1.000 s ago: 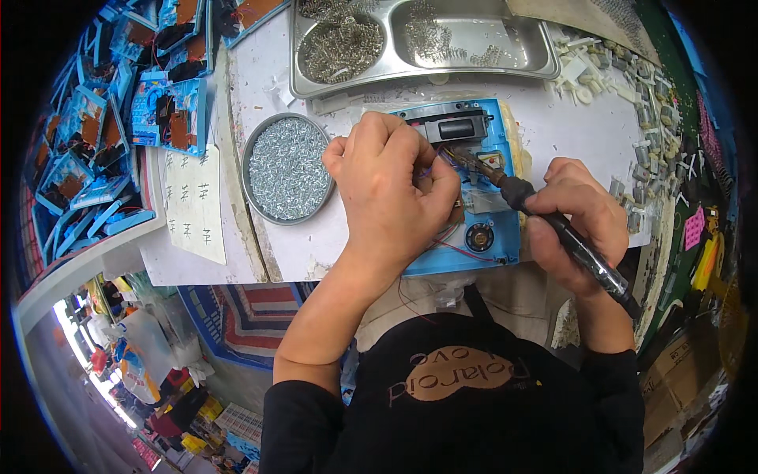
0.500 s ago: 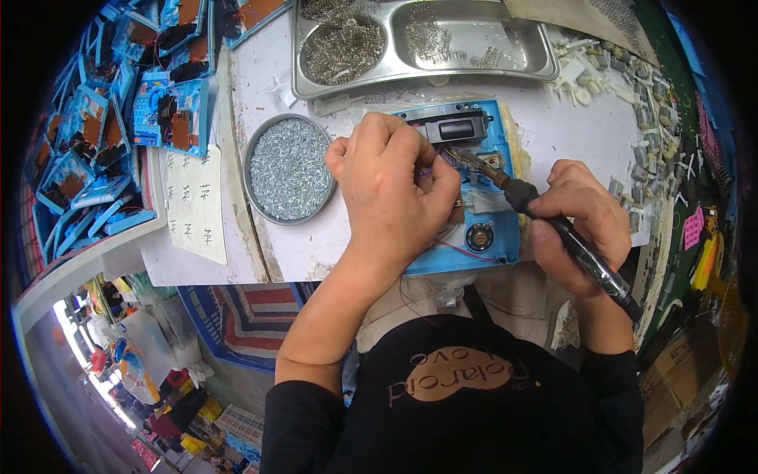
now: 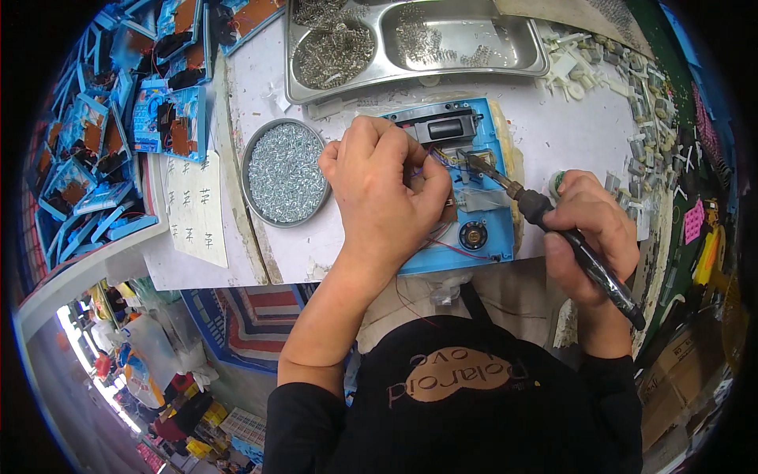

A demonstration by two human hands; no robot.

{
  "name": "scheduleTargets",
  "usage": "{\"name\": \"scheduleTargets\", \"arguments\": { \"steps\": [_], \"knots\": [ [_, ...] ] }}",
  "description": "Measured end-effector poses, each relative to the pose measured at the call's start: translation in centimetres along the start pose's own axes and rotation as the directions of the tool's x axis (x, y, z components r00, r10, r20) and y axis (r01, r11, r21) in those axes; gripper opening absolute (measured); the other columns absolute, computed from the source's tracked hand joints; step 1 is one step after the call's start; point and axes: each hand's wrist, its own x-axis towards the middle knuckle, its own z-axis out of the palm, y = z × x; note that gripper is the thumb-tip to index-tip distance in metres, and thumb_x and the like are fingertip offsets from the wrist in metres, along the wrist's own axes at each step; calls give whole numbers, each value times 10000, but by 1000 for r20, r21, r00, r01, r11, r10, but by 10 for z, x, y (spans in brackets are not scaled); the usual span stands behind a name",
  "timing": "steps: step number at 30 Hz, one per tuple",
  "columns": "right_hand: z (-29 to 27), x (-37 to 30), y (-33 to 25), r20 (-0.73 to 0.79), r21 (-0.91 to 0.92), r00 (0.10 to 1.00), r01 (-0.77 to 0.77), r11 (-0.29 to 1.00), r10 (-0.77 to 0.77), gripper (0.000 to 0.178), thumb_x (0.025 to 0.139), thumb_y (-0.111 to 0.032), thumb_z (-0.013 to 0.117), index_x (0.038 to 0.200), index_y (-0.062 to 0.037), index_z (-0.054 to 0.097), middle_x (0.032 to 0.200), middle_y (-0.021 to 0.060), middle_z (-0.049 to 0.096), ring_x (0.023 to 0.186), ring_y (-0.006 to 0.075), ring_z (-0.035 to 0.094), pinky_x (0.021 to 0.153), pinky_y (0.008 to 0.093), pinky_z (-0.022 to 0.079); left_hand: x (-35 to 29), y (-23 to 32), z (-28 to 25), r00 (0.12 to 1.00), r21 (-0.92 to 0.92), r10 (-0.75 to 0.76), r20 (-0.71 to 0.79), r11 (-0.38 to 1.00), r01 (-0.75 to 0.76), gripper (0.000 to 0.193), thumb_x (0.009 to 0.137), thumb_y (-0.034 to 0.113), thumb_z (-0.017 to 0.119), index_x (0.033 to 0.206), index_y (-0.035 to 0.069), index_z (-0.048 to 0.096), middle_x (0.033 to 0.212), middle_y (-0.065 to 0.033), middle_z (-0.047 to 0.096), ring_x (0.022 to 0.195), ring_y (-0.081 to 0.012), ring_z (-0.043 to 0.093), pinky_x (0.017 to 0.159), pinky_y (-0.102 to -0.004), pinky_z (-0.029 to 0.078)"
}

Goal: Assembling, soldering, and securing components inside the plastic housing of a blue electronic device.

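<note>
A blue plastic case half (image 3: 491,130) lies open on the table in front of me, with a black battery box, a round speaker (image 3: 473,235) and thin wires (image 3: 444,157) inside. My left hand (image 3: 385,186) reaches over the case's left part, thumb and forefinger pinched at the thin wires; the fingertips are partly hidden. A soldering iron (image 3: 580,254) with a dark handle is gripped in my right hand (image 3: 591,229). Its metal tip points left, over a small metal part inside the case. By my right forefinger shows a small round greenish thing (image 3: 557,183).
Left of the case stands a round dish (image 3: 247,175) full of small screws. Behind is a steel tray (image 3: 458,73) with springs. White plastic parts and small motors (image 3: 638,150) lie along the right edge. Several blue cases (image 3: 83,126) are piled at far left, near a paper sheet (image 3: 197,233).
The soldering iron's tip has drawn back a little to the right, away from my left fingertips. My left hand keeps its pinch over the case. The whole view has shifted slightly.
</note>
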Motion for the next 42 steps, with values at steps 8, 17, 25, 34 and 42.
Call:
{"name": "scheduleTargets", "arguments": {
  "steps": [8,17,25,34,42],
  "knots": [
    [2,1,1,18,37,1000,-15,999,15,201,748,-2,730,933,8,652,732,89,625,580,231,516,570,344,416,0,-1,-2,995,25,85,-56,996,-84,153,686,93,746,707,86,594,781,-41,547,753,-227,539,737,-357,355],
    [13,6,6,10,-25,1000,-7,1000,7,219,713,0,740,919,-22,666,718,74,627,561,228,519,565,337,425,2,2,-3,997,42,64,-34,997,-63,161,686,97,746,703,88,586,791,-39,548,751,-219,543,744,-359,353],
    [13,6,5,98,-35,991,-85,996,88,158,787,-17,687,934,10,637,752,92,616,645,216,544,775,412,463,-1,-2,1,999,4,23,-26,1000,-23,165,684,121,738,711,113,575,814,-34,534,784,-227,526,791,-404,303],
    [14,8,5,99,-31,993,-68,997,71,172,787,-19,692,945,6,628,757,93,620,642,216,544,768,414,461,1,-2,0,1000,1,17,-14,1000,-17,162,689,116,738,723,108,580,829,-37,539,793,-233,532,789,-403,306],
    [13,9,5,89,-25,993,-69,997,71,171,788,-21,690,946,5,628,763,100,629,640,213,541,766,416,460,2,-2,1,1000,7,17,-9,1000,-17,157,691,114,737,728,104,585,836,-41,540,802,-238,534,789,-406,310]
  ]
}}
